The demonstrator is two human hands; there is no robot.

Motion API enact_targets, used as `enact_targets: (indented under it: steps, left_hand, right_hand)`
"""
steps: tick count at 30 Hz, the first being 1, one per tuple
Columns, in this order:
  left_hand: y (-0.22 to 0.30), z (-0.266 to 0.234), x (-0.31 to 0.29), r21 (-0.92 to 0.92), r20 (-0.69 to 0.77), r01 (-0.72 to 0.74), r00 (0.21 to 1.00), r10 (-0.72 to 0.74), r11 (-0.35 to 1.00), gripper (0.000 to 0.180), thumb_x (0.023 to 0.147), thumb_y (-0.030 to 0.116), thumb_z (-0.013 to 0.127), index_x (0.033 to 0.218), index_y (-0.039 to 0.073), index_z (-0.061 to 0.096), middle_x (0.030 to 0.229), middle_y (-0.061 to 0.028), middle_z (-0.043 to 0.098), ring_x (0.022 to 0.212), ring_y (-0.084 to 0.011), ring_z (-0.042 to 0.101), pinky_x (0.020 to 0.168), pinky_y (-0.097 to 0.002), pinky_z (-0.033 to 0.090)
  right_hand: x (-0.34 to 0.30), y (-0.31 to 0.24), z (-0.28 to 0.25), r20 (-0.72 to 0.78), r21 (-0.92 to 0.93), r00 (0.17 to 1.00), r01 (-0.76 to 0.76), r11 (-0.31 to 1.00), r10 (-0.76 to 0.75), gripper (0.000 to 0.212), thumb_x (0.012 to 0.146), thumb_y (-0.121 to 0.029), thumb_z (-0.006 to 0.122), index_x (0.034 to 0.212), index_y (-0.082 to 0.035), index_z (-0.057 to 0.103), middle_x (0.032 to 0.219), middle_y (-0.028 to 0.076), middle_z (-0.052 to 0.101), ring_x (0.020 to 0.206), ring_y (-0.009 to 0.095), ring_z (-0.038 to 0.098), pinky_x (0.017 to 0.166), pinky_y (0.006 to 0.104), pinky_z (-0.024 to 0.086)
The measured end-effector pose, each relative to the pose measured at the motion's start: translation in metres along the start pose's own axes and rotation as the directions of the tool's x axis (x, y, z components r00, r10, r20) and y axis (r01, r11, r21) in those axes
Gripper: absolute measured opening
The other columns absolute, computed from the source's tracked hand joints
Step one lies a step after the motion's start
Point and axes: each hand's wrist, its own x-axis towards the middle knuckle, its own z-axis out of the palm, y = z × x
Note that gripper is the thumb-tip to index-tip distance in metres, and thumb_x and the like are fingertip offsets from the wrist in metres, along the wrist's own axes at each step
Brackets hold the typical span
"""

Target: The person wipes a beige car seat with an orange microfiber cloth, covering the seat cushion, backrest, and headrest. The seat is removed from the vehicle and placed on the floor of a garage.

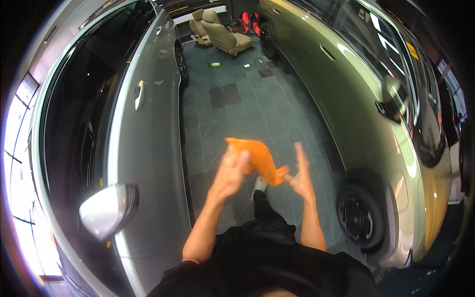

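Observation:
An orange cloth (261,156) hangs in the air in front of me, slightly smeared by motion. My left hand (229,173) is closed on its left end, with the thumb over the fabric. The cloth's other end droops toward my right hand (302,179), which is raised with its fingers spread and one stretched upward. The thumb side of that hand is close to the cloth's tip; blur hides whether they touch.
I stand between a grey car (151,148) on my left and a green car (341,99) on my right. Their mirrors jut out, the left mirror (108,210) nearby. Beige car seats (222,34) and a green bottle (214,65) are on the tiled floor (237,119) ahead.

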Motion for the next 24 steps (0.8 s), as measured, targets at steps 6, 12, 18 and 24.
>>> enact_targets:
  steps: [6, 12, 18, 24]
  left_hand:
    - [-0.031, -0.037, 0.173, 0.124, 0.139, -0.031, 0.990, 0.013, 0.992, 0.045, 0.111, 0.036, 0.044, 0.116, -0.005, 0.063, 0.108, -0.0150, 0.064, 0.100, -0.0252, 0.062, 0.094, -0.0405, 0.048]
    - [-0.070, -0.147, 0.288, 0.045, -0.268, -0.026, 0.963, 0.037, 0.999, 0.040, 0.110, 0.031, 0.047, 0.103, -0.004, 0.065, 0.089, -0.0048, 0.063, 0.084, -0.0152, 0.055, 0.079, -0.0339, 0.047]
    - [-0.134, -0.228, 0.422, -0.081, -0.365, 0.059, 0.927, -0.084, 0.995, 0.046, 0.109, 0.041, 0.047, 0.090, 0.001, 0.058, 0.079, 0.0019, 0.051, 0.076, -0.0109, 0.044, 0.068, -0.0334, 0.038]
    - [-0.166, -0.306, 0.588, -0.306, -0.125, 0.142, 0.974, -0.187, 0.942, 0.052, 0.107, 0.048, 0.048, 0.102, -0.001, 0.064, 0.089, -0.0003, 0.061, 0.084, -0.0122, 0.053, 0.078, -0.0321, 0.043]
  right_hand:
    - [0.197, 0.005, 0.091, 0.554, 0.230, 0.824, -0.013, 0.973, -0.120, 0.058, 0.080, -0.018, 0.088, 0.131, -0.003, 0.063, 0.122, 0.016, 0.071, 0.113, 0.026, 0.068, 0.095, 0.0399, 0.053]
    - [0.376, -0.027, 0.132, 0.732, 0.200, 0.667, -0.022, 0.979, -0.135, 0.051, 0.084, -0.033, 0.086, 0.119, -0.001, 0.068, 0.107, 0.013, 0.075, 0.096, 0.023, 0.071, 0.083, 0.0385, 0.054]
    - [0.557, -0.013, 0.188, 0.877, 0.117, 0.451, 0.140, 0.983, -0.168, 0.046, 0.084, -0.036, 0.085, 0.107, -0.001, 0.067, 0.134, 0.013, 0.068, 0.105, 0.022, 0.067, 0.091, 0.0385, 0.053]
    - [0.724, 0.015, 0.237, 0.787, 0.508, 0.447, -0.080, 0.858, -0.425, 0.034, 0.080, -0.022, 0.087, 0.081, -0.001, 0.059, 0.096, 0.003, 0.053, 0.096, 0.017, 0.053, 0.090, 0.0349, 0.045]
